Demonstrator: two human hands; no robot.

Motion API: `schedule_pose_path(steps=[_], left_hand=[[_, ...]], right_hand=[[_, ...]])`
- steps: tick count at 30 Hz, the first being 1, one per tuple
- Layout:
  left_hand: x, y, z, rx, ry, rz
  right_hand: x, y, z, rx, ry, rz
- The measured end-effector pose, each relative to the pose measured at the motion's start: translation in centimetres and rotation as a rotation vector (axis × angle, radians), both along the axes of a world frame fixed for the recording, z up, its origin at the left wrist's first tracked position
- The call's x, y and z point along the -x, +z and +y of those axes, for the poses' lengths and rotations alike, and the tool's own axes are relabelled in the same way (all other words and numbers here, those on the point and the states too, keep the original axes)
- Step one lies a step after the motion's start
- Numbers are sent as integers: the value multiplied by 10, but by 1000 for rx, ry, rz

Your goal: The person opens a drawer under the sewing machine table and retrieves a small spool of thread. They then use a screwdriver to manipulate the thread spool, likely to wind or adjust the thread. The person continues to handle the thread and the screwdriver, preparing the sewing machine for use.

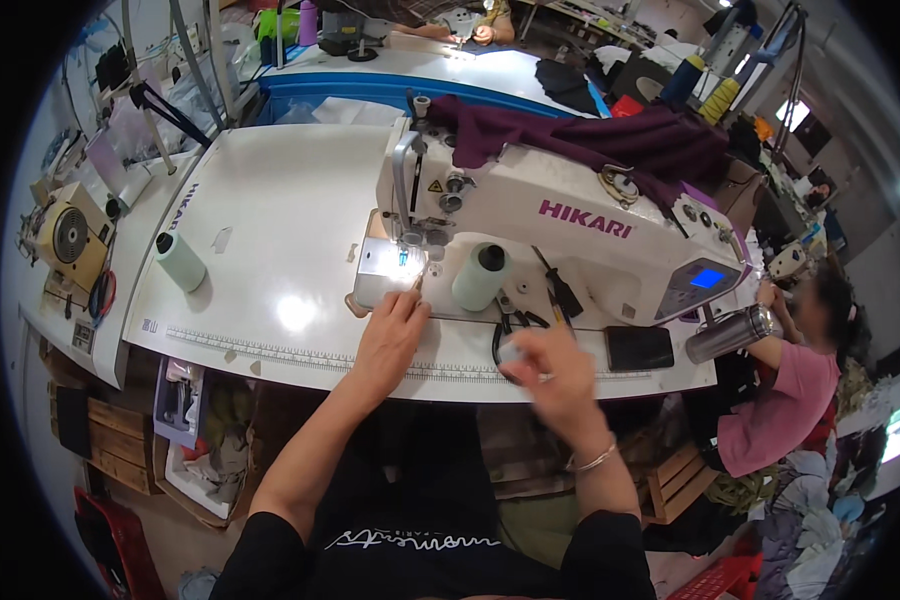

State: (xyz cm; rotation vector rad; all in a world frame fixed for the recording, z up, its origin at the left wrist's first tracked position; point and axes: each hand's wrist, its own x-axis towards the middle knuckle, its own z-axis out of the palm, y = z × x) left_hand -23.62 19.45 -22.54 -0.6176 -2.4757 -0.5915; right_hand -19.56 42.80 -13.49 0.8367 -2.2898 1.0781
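My left hand point(392, 335) rests on the front edge of the sewing machine's bed, its fingertips pressed together just before the lit needle area point(406, 258). What they pinch, if anything, is too small to make out. Over the table edge my right hand point(562, 378) is smeared by motion, its fingers curled about a small whitish thing point(511, 352). Close beyond it lie black-handled scissors point(507, 318). A pale green thread cone point(478, 280) stands on the bed between my hands, under the arm of the white sewing machine point(530, 205).
Another thread cone point(180, 262) stands on the left of the white table point(270, 220). A black phone-like slab point(640, 348) and a grey flask point(728, 335) are at the right. Dark purple cloth point(590, 140) drapes behind the machine. A person in pink point(780, 410) sits to the right.
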Motion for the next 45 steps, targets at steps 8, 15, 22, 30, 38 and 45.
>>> schedule_pose_path(steps=[8,15,22,30,38,45], left_hand=[[-60,39,-6,-833,-430,-689],[-74,28,7,-1199,-530,-936],[-71,44,11,-1687,-799,-735],[-58,47,23,-1782,-890,-944],[-90,52,-79,-1574,-389,-921],[-189,-22,-257,-450,784,-165]], right_hand=[[2,-16,-41,-256,82,278],[-12,-18,-49,-271,134,232],[-10,-21,-41,-169,48,131],[-18,-2,-31,-370,219,47],[-20,-7,3,-146,175,41],[0,-17,3,-362,25,-592]])
